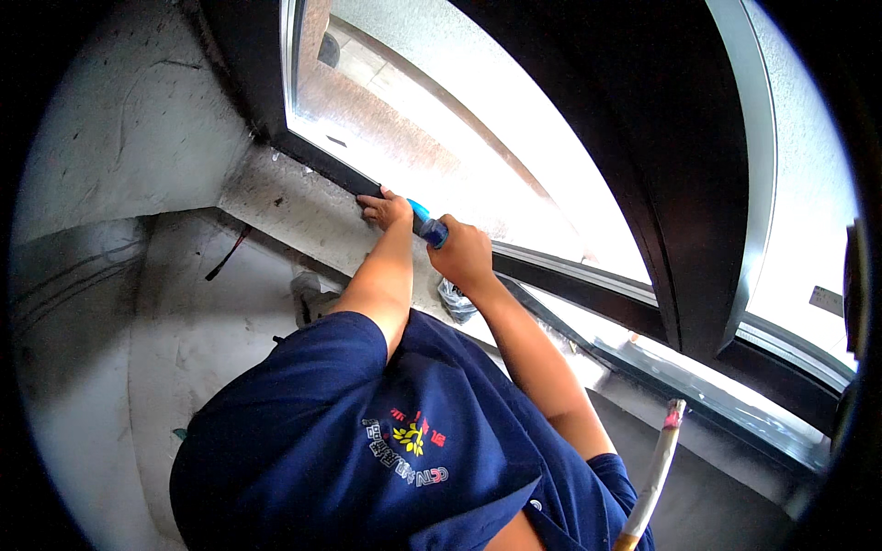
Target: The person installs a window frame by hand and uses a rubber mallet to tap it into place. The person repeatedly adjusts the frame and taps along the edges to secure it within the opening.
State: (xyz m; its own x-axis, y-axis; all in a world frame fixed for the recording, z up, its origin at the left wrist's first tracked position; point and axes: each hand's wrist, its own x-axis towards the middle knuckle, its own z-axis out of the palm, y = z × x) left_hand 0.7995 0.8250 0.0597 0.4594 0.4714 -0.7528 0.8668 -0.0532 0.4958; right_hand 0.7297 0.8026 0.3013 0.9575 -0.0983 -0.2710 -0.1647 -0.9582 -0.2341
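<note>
My right hand (464, 254) is closed round the dark-blue end of a blue tube-shaped tool (434, 232), its lighter blue part pointing up and left along the window frame. Just left of it, my left hand (386, 209) lies at the inner edge of the black window frame (322, 162), fingers stretched out and apart on the frame and sill. The wrist of that hand is close beside the tool; whether they touch is unclear. What kind of tool it is cannot be made out, as its tip is hidden behind the left hand.
A rough, dusty concrete sill (303, 207) runs below the frame, with a clear plastic bag (457, 301) near my right forearm. A thin dark stick (228, 254) leans at lower left. Glass rises ahead, a thick black post (634, 138) at right. A cigarette (654, 473) juts up close by.
</note>
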